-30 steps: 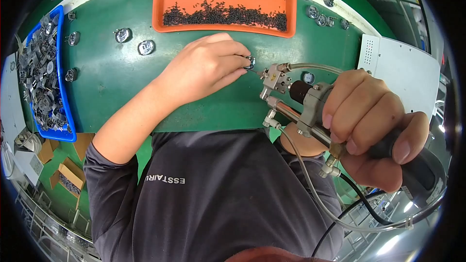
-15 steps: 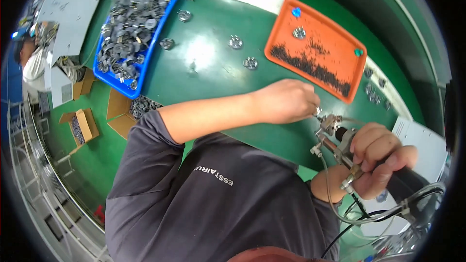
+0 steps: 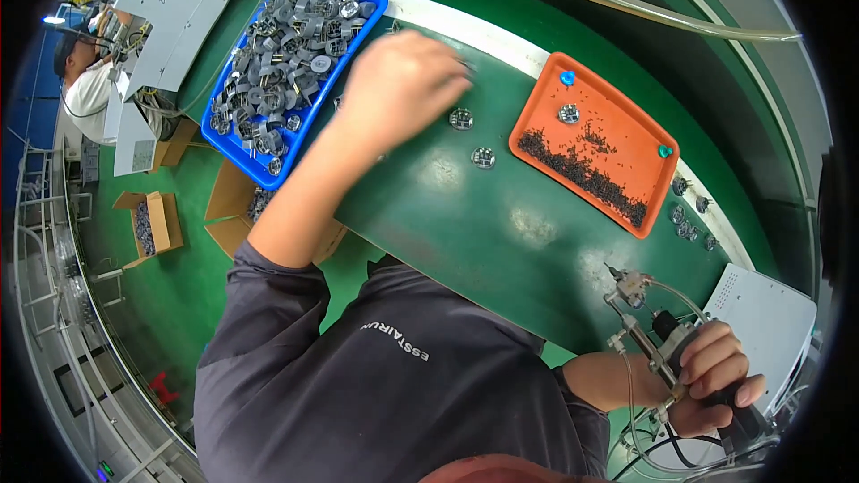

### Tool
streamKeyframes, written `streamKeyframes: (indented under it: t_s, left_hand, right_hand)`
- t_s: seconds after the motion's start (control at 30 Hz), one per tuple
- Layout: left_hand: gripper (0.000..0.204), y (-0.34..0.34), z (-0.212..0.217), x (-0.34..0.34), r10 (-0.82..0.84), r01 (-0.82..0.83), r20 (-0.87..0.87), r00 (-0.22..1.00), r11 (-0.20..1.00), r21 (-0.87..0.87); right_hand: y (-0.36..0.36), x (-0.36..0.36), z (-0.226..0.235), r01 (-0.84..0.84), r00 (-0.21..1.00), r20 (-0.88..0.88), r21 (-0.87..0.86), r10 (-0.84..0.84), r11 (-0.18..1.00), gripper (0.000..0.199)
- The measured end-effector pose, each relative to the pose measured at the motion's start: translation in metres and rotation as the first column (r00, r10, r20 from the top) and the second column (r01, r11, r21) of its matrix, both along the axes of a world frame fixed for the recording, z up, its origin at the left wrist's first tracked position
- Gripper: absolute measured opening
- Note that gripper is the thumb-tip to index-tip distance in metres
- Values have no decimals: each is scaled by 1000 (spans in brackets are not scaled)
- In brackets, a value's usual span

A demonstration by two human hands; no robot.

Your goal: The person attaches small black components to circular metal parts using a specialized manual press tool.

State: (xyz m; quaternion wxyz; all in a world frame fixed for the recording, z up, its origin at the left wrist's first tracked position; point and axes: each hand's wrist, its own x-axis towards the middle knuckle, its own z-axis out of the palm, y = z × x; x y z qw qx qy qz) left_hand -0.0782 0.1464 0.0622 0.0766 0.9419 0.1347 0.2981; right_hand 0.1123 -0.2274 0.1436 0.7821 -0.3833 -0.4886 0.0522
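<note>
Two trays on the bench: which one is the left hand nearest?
The blue tray, full of grey round parts. The left hand hovers just right of its edge; the orange tray, holding small dark screws, lies farther right.

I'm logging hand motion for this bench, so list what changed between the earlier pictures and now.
The left hand left the spot beside the power screwdriver and reached out across the green table toward the blue tray of grey parts; whether it holds anything is blurred. The right hand kept its grip on the screwdriver. The orange tray of screws stayed put.
</note>
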Motion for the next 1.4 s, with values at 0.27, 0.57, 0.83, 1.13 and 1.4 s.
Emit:
streamKeyframes:
  t_s: [0.27,0.57,0.83,1.13,1.4]
  left_hand:
    - [11,27,-13,-34,306,-274,-246,920,949,154]
    - [21,59,-6,-23,223,-255,-210,952,957,-141]
    - [17,111,-12,9,167,-263,-450,878,951,-160]
    - [13,12,38,-13,239,-260,-114,964,934,-244]
    - [27,-49,-18,-78,11,-19,-209,978,999,-36]
  right_hand:
    - [9,6,-10,-13,999,35,-27,14,1000,29]
    - [18,2,-12,54,998,37,-37,-53,998,30]
    - [17,0,-11,47,998,49,-49,-45,998,30]
    - [9,6,-13,45,997,57,-58,-42,997,31]
    - [6,6,-10,42,996,82,-76,-36,996,36]
